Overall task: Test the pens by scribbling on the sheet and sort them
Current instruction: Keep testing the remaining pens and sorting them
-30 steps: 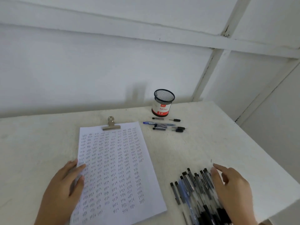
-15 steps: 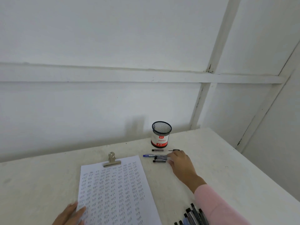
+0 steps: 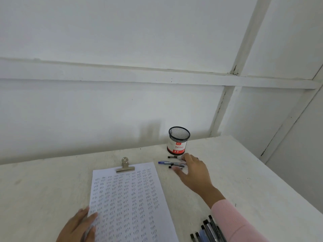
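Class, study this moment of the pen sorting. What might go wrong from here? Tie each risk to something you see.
1. The right hand lies over the loose pens beside the mesh pen cup; a nudge may roll them apart.
2. The pink sleeve passes close by the pen pile; pulling back may drag or scatter them.
3. The sheet is densely covered with scribbles, so a faint new mark could be missed.

Soft, even daylight; faint shadow behind the mesh cup (image 3: 178, 140); wide-angle bending at edges.
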